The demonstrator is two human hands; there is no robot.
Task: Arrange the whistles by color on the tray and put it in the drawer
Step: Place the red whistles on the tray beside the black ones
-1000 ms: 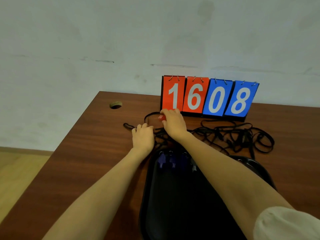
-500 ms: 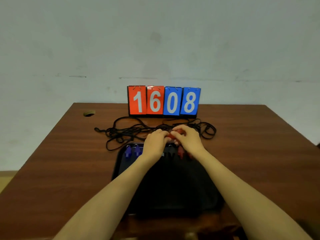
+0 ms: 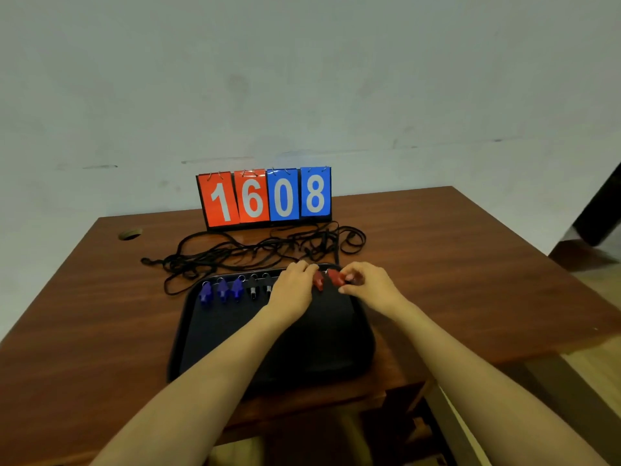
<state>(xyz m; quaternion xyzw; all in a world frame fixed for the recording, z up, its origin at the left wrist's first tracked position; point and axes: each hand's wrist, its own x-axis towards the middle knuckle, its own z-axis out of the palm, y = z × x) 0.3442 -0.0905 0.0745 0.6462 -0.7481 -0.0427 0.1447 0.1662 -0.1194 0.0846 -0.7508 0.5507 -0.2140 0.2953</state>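
A black tray (image 3: 215,348) lies on the brown table's near side. Along its far edge stand three blue whistles (image 3: 221,291), then two black whistles (image 3: 259,286), then red whistles (image 3: 318,281) at the right. My left hand (image 3: 295,287) lies over the row between the black and red whistles, fingers bent downward; what lies under it is hidden. My right hand (image 3: 366,286) pinches a red whistle (image 3: 336,278) at the tray's far right end.
A tangle of black lanyards (image 3: 248,253) lies on the table (image 3: 470,280) behind the tray. A flip scoreboard (image 3: 265,196) reading 1608 stands at the back by the wall. A cable hole (image 3: 129,234) sits far left. The table's near edge is just behind the tray.
Both hands came back from the lanyards by the scoreboard to the tray's far edge. The right hand brought a red whistle to the red group.
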